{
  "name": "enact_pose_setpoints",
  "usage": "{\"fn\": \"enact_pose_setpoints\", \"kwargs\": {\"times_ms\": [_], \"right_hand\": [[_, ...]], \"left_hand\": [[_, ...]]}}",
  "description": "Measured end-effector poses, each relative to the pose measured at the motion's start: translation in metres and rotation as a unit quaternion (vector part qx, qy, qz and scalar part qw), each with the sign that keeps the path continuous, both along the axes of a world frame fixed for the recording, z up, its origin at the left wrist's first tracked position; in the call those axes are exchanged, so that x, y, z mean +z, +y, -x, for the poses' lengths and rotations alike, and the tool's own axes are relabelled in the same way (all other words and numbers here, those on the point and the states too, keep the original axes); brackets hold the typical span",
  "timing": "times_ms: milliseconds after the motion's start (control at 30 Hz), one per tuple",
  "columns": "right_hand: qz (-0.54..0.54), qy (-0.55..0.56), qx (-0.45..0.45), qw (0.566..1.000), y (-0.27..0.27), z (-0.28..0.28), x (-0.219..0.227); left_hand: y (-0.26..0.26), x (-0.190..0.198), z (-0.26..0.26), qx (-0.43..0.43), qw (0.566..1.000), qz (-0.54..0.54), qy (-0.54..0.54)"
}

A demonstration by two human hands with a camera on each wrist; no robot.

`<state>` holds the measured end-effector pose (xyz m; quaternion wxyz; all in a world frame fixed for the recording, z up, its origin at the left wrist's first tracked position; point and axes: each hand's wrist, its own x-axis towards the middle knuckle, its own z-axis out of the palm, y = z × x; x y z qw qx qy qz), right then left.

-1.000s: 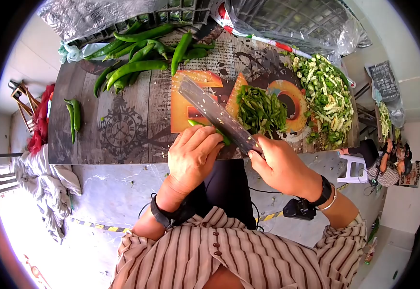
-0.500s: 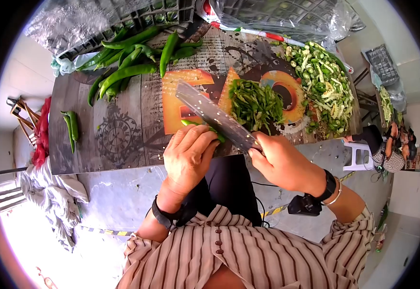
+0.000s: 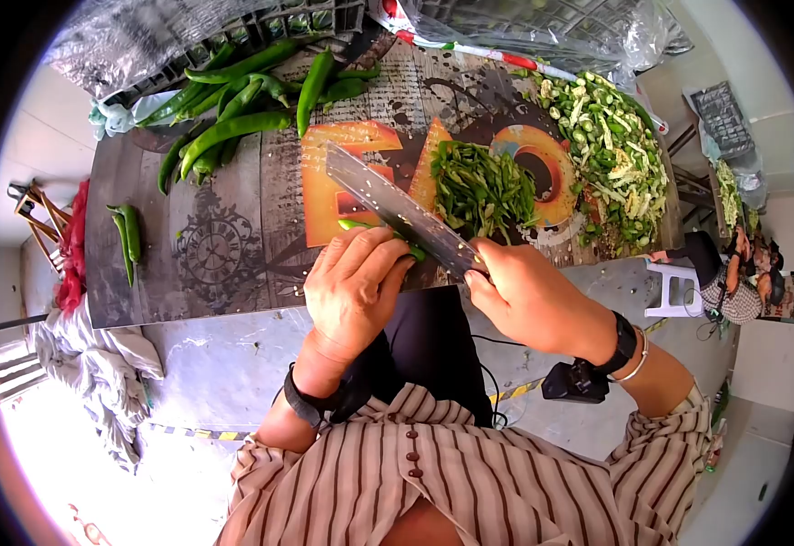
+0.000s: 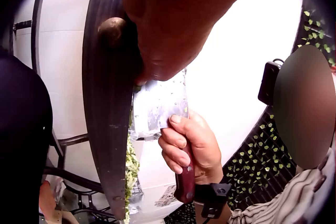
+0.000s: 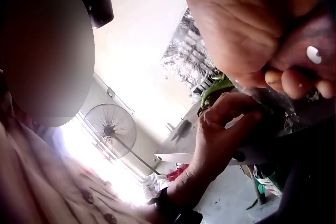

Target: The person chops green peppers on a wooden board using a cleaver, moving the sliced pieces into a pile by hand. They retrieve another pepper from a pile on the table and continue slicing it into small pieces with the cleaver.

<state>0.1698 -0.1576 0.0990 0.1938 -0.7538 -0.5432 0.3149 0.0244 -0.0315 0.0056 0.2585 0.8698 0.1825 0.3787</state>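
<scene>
In the head view my left hand [image 3: 351, 287] holds a green chili pepper [image 3: 349, 224] near the table's front edge, fingers bent over most of it. One end shows past the fingers, and a bit of green [image 3: 416, 252] lies by the blade. My right hand [image 3: 538, 305] grips a cleaver [image 3: 392, 205], its wide blade slanting up and left, dotted with pale seeds. The left wrist view shows the cleaver's reddish-brown handle [image 4: 185, 184] in that fist. Just right of the blade lies a heap of sliced green pepper [image 3: 483, 191].
A larger pile of chopped peppers [image 3: 615, 164] covers the table's right end. Whole green peppers [image 3: 233, 127] lie heaped at the back left, with two more peppers [image 3: 127, 238] near the left edge. Plastic-covered crates [image 3: 524, 32] stand along the back. Another person [image 3: 733, 291] is far right.
The head view has shifted and tilted slightly. Both hands, the cleaver and the pepper keep nearly the same place on the table.
</scene>
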Motion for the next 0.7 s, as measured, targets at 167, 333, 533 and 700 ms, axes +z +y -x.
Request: {"fn": "enact_pose_setpoints", "kwargs": {"times_ms": [167,333,533,700], "right_hand": [[-0.075,-0.022,0.014,0.997,0.026,0.001,-0.018],[-0.074,-0.041,0.032,0.996,0.041,-0.001,-0.017],[-0.092,-0.078,-0.038,0.992,0.023,-0.013,-0.002],[-0.048,-0.046,-0.027,0.997,-0.001,0.006,0.009]], "left_hand": [[-0.001,0.000,-0.001,-0.005,1.000,-0.002,-0.003],[0.001,-0.002,0.002,-0.006,1.000,-0.012,-0.008],[0.001,-0.006,0.003,-0.015,1.000,-0.010,-0.007],[0.000,-0.005,0.002,-0.004,1.000,-0.010,-0.011]]}}
